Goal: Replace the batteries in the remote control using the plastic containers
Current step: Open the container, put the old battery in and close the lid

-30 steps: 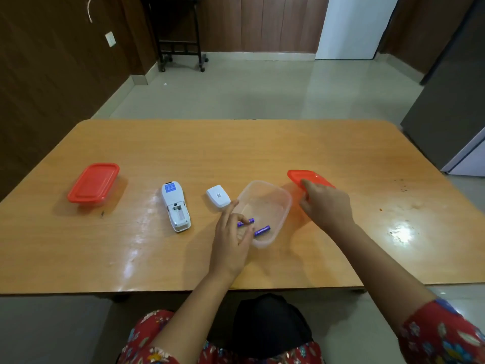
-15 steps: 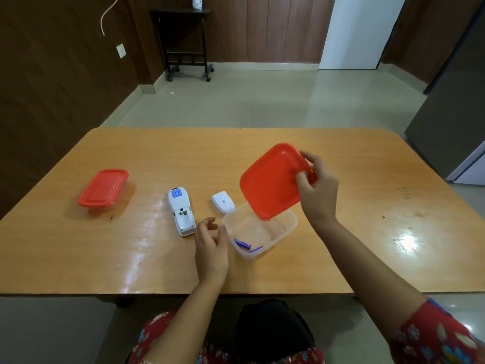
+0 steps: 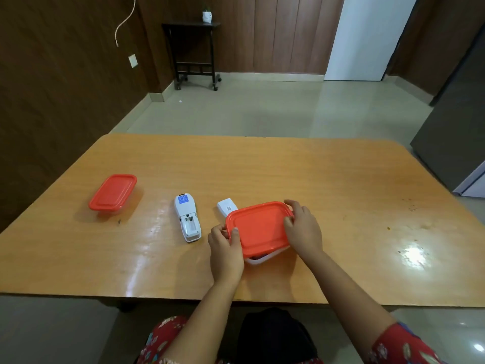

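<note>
Half a second back the right hand (image 3: 303,229) held the red lid (image 3: 258,228) tilted up in the air above the open tub; now that lid lies across the clear container (image 3: 262,258), and the left hand (image 3: 225,248) has come off the table to meet it. Both hands are clamped on the lid, the left with its thumb over the near-left edge, the right gripping the far-right corner. It looks laid on rather than snapped shut: the tub's near corner shows below the rim, with something dark, likely the batteries, just visible inside. If pressure lands on only one side, the lid could seat crooked or pop, and the light tub could skid on the glossy table (image 3: 341,179) and nudge the battery cover (image 3: 227,206) lying right behind it. To the left, the remote control (image 3: 187,218) rests face down with its bay open and apparently empty, so new cells are not yet fitted. Well apart at the far left sits a second closed container (image 3: 112,193), presumably holding the replacements.
</note>
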Action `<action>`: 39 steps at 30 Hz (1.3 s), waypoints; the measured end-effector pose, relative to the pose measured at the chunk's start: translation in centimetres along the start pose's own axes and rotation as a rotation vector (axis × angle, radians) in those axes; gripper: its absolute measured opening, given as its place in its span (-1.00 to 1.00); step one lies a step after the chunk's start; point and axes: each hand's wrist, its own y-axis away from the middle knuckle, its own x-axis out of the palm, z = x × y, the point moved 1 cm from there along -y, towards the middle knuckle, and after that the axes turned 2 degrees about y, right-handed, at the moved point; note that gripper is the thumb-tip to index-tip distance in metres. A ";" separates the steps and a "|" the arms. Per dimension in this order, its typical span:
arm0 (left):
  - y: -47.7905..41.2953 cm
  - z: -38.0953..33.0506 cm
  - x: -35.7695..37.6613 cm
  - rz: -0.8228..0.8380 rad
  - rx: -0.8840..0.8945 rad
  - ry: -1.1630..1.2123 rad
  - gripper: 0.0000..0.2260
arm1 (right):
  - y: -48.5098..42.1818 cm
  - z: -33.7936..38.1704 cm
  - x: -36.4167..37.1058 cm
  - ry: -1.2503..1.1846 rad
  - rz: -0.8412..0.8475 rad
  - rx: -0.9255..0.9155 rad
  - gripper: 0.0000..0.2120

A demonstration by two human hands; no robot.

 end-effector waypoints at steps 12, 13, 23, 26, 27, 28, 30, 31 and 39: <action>-1.0 -0.3 0.7 -0.008 -0.164 0.169 -0.78 | -0.2 0.0 0.4 0.082 0.018 -0.017 -0.74; -1.6 -0.3 0.7 -0.018 -0.183 0.134 -0.72 | -0.4 0.1 0.5 0.097 0.021 -0.011 -0.75; -2.8 0.0 0.9 -0.040 -0.193 -0.113 -0.60 | -1.6 -1.2 1.6 -0.078 0.222 0.221 -0.55; -2.7 0.0 0.9 -0.043 -0.212 -0.101 -0.60 | -2.1 -1.1 1.5 -0.116 0.308 0.247 -0.46; -2.7 0.0 0.9 -0.038 -0.210 -0.109 -0.60 | -2.3 -1.1 1.4 -0.127 0.331 0.255 -0.42; -2.8 0.0 0.9 -0.033 -0.205 -0.120 -0.59 | -2.4 -1.0 1.3 -0.133 0.346 0.263 -0.39; -2.9 0.0 0.9 -0.033 -0.196 -0.134 -0.58 | -2.4 -1.0 1.3 -0.131 0.353 0.271 -0.34; -2.9 0.1 1.0 -0.036 -0.195 -0.132 -0.58 | -2.4 -1.0 1.3 -0.125 0.351 0.271 -0.32; -2.9 0.3 1.2 -0.053 -0.187 -0.086 -0.58 | -2.5 -1.3 1.7 -0.075 0.334 0.230 -0.34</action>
